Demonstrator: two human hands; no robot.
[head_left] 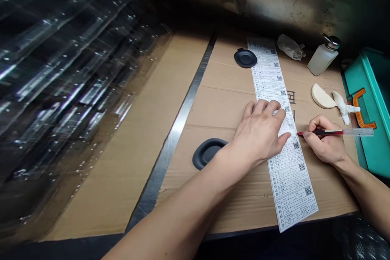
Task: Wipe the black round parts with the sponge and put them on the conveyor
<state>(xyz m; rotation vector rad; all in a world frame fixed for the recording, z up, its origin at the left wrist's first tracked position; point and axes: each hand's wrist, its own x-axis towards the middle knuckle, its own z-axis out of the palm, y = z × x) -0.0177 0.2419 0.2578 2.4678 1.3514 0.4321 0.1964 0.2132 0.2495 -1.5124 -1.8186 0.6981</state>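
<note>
A long strip of printed labels (292, 195) with QR codes runs across the cardboard, its near end reaching past the front edge. My left hand (258, 130) lies on the strip with its fingers spread, covering part of several labels. Just right of the strip, my right hand (326, 142) grips a red pen (332, 132), whose tip points left at the strip's edge. A black shallow oval part (202, 154) lies beside my left forearm, which partly covers it. Another black part (245, 58) touches the far end of the strip.
Clear plastic trays (76, 69) stand at the left. At the back right are a pump bottle (323, 57) and a crumpled white bag (289, 46). A cream half-round pad (322, 96) and white crumpled piece (344, 107) lie near a green box (371, 130) with an orange handle.
</note>
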